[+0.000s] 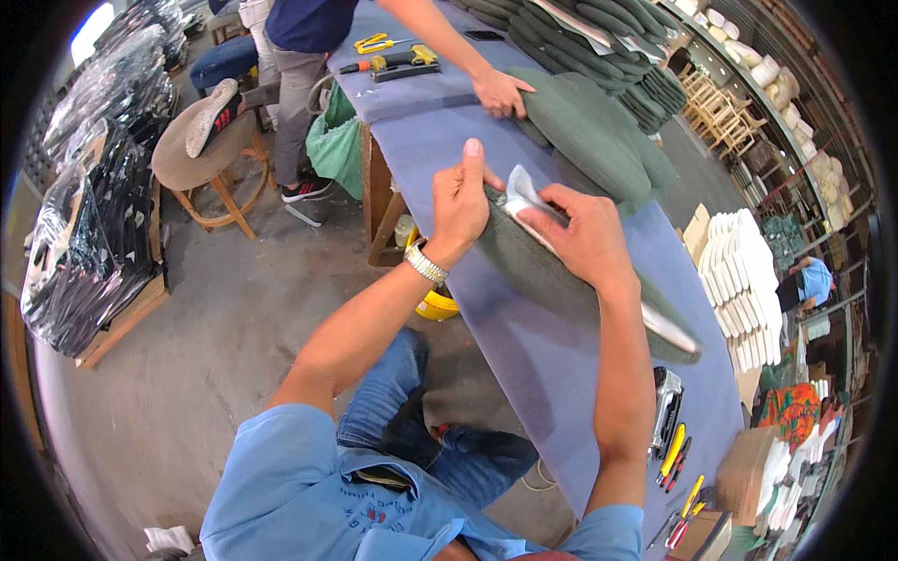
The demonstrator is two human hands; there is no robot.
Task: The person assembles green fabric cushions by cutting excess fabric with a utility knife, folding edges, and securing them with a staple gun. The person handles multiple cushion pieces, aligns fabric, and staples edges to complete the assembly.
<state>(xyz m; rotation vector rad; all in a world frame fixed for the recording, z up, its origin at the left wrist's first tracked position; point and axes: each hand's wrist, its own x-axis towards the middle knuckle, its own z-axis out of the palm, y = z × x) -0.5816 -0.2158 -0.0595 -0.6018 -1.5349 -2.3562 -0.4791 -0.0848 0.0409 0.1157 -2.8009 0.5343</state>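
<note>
- Both hands, seen in the head view, hold one green cushion (538, 273) above the near half of the blue table (510, 341), its long body slanting away to the right.
- Left hand (458, 204): fingers curled firmly around the cushion's left end, thumb pointing up.
- Right hand (582, 234): thumb and fingers pinch a white flap (524, 190) that stands out of the cushion's open edge.
- To do this well, the left hand should probably keep that end steady, while the right works the flap along the edge in small, even pulls, so that neither cloth nor white layer bunches up.
- Pulling too hard on one spot might twist the end; the far right end hangs unsupported and may sag.
- Counted: one cushion in the hands, one white flap, one watch (427, 264) on the left wrist.
- On the table: one staple gun (666, 400) at the near right, one phone (483, 35) at the far side; the small tools near the staple gun overlap too much to count surely.
- One co-worker's hand (503, 93) rests on a heap of green cushions (589, 131) beyond; their number cannot be told.
- Left of the table: one brown stool (178, 168), one blue stool (221, 65), one green sack (335, 140).
</note>
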